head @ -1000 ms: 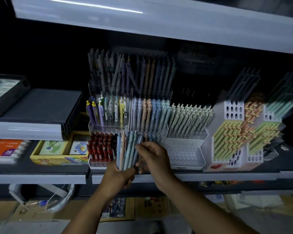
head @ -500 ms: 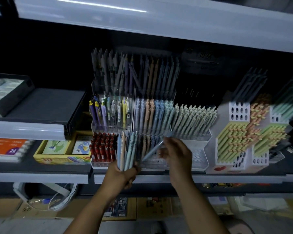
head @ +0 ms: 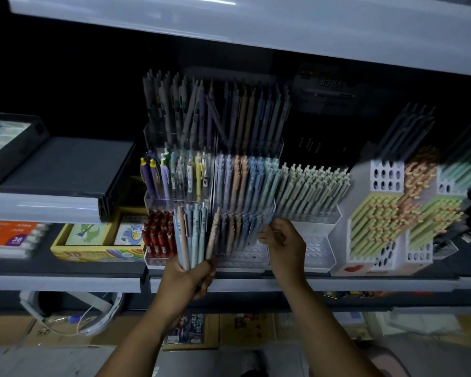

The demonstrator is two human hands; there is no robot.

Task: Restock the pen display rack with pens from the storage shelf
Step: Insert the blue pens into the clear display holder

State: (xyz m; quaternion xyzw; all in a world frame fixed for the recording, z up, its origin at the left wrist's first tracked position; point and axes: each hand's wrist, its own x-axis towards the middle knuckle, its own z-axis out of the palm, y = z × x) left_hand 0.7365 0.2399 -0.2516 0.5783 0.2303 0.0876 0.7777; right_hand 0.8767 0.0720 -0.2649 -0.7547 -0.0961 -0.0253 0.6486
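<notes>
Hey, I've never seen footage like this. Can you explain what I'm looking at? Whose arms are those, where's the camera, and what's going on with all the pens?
There is no machine here. These are a person's two bare hands, filmed by a wide-angle camera worn on their head that looks forward and down. They face a shop shelf carrying a clear tiered pen rack, red pens, white holed pen holders and a yellow box. The left hand grips a bundle of pastel pens. The right hand seems to pinch one blue pen at the rack's lowest tier, probably slotting it in. The picture is blurred there.
</notes>
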